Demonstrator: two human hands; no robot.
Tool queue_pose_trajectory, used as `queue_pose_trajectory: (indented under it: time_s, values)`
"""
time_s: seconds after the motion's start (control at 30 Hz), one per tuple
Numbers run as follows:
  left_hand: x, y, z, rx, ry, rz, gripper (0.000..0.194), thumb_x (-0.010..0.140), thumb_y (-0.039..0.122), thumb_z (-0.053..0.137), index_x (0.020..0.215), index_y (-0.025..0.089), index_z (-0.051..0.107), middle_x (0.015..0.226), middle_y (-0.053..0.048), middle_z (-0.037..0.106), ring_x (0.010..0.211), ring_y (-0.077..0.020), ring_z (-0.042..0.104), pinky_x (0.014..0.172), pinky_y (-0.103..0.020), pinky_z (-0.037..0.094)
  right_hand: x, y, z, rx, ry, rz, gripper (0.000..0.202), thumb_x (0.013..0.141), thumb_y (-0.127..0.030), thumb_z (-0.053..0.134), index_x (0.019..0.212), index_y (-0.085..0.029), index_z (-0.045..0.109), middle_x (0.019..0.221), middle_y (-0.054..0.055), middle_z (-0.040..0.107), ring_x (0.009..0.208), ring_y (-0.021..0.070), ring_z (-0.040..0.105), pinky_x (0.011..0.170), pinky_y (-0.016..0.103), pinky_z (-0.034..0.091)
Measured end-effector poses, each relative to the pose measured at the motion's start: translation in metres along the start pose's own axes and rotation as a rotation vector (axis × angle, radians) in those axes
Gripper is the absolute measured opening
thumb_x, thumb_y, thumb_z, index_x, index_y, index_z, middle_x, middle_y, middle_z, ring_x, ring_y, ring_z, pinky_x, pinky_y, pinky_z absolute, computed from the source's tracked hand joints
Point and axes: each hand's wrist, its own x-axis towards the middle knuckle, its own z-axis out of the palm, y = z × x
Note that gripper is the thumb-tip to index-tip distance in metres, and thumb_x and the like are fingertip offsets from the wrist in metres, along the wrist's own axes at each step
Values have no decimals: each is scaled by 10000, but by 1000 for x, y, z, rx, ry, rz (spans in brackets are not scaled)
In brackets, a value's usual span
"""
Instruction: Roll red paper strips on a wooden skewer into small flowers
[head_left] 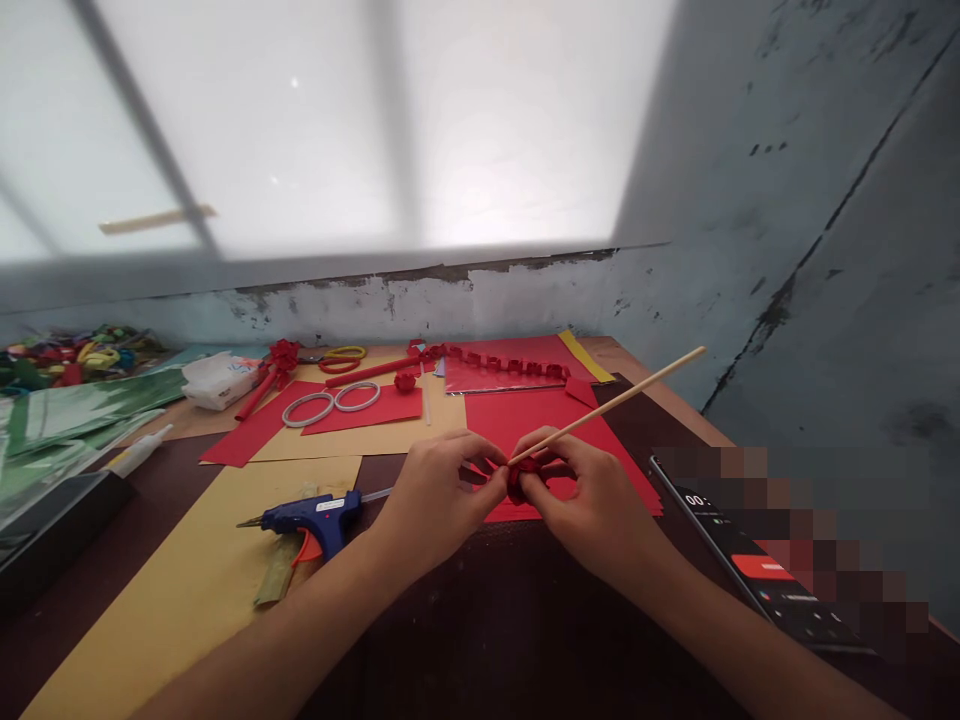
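Observation:
My left hand [442, 487] and my right hand [585, 495] meet at the middle of the table over a red paper sheet [555, 420]. Between the fingertips sits a small rolled red paper piece [523, 474], wound around the near end of a thin wooden stick [615, 402]. The stick slants up and to the right, away from me. The left fingers pinch the strip's loose end; the right fingers hold the roll and the stick. A blue hot glue gun [319, 517] lies just left of my left wrist.
Yellow paper [187, 580] covers the near left. Two white rings [330, 403], yellow-handled scissors [341, 359], red paper rolls, a small finished red rose [405, 380] and a scalloped red strip [510, 366] lie at the back. A phone [757, 560] leans at the right. Green sheets [82, 410] lie left.

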Motion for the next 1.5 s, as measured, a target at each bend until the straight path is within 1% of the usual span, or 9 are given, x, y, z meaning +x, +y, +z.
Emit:
queue_pose_trajectory:
  time_s: [0.13,0.23,0.37,0.5,0.67,0.83,0.97,1.1,1.5]
  values:
    - [-1,1,-1,33,7,43,110,854,200,652,859,196,762,831,-33,745,725,-162,695,693,-282,566,1,-2,-1,14,-27,12,100,858,-139,587,902,-218,630,878,1,709,760,154,698,745,298,568]
    - [-1,1,-1,28,13,69,105,858,192,653,872,199,757,857,-30,748,735,-158,697,705,-283,563,1,-4,-1,24,-32,27,64,869,-160,596,880,-220,618,830,-4,698,752,157,697,731,293,561]
    - [-2,0,-1,39,14,108,109,863,184,651,896,195,753,889,-31,737,769,-155,684,736,-285,554,1,-4,-3,23,-34,31,73,865,-153,599,861,-225,610,788,-25,680,734,144,688,718,277,552]
    - [-3,1,-2,37,2,128,107,860,199,676,913,207,769,870,-28,714,784,-149,675,726,-266,531,1,-3,-5,17,-39,27,73,859,-158,612,863,-230,620,811,-30,687,772,148,692,724,274,549]
    - [-2,4,-3,1,-19,71,73,840,182,708,854,206,776,812,-20,738,745,-146,686,702,-255,521,3,-2,-6,27,-57,37,88,852,-141,596,860,-224,624,808,-20,693,768,158,699,717,288,552]
    - [-1,5,-3,-73,-33,27,89,851,179,693,856,216,774,781,-6,757,738,-154,694,672,-257,521,2,-3,-7,39,-66,51,60,867,-165,598,863,-223,611,766,-16,695,748,165,701,695,295,548]
    - [0,2,-3,-57,-31,38,98,864,188,667,856,216,761,805,-12,750,779,-166,692,688,-267,525,2,-5,-8,40,-73,51,67,865,-161,596,846,-224,609,762,-15,697,737,162,700,697,298,549]
    - [1,1,-1,-47,-48,20,114,881,197,620,829,202,721,805,-18,731,743,-161,673,673,-271,525,2,-7,-7,36,-58,74,92,844,-129,590,849,-221,600,762,-11,713,745,170,710,747,322,566]
    - [2,0,-2,-132,-89,-70,121,888,222,591,824,188,688,798,-17,728,704,-153,670,646,-264,513,0,-5,-7,34,-76,63,90,876,-138,546,863,-223,572,767,-8,710,737,171,715,712,318,566]
